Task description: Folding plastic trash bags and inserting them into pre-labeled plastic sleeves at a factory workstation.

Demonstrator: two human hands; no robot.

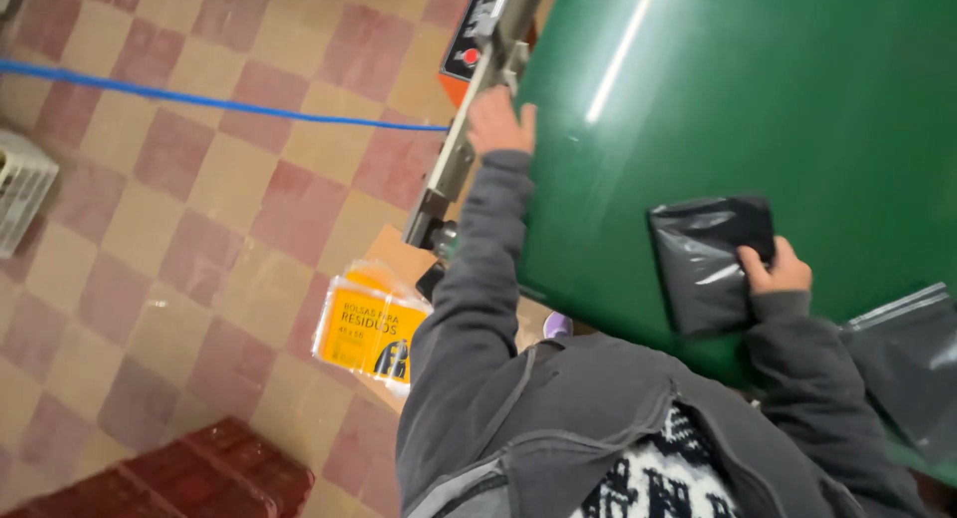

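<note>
Black plastic bag (710, 264), folded flat into a rough rectangle, glossy, creased, light streaks across the film. Lies on green surface (797, 99), near the edge closest to the body. Long axis runs roughly from near edge toward far side, tilted slightly left at the top; which end is the mouth, cannot tell.

Right hand (776, 271) on the bag's right edge, fingers curled onto the film, thumb side up, pinching or pressing it; looks closed on the bag, not spread. Grey sleeve covers the wrist.

Left hand (498, 121) stretched out to the surface's left edge, resting against the metal bar of a sealing machine (469, 129) with an orange-and-black control panel. Fingers half-bent, touching the bar; gripping or just resting, cannot tell.

Second dark bag with a clear strip (912, 363) at right, apart from the first. Yellow pack of bags (369, 334) down on cardboard beside the checkered floor (150, 239). Blue cable (199, 97) running across floor to the machine.
</note>
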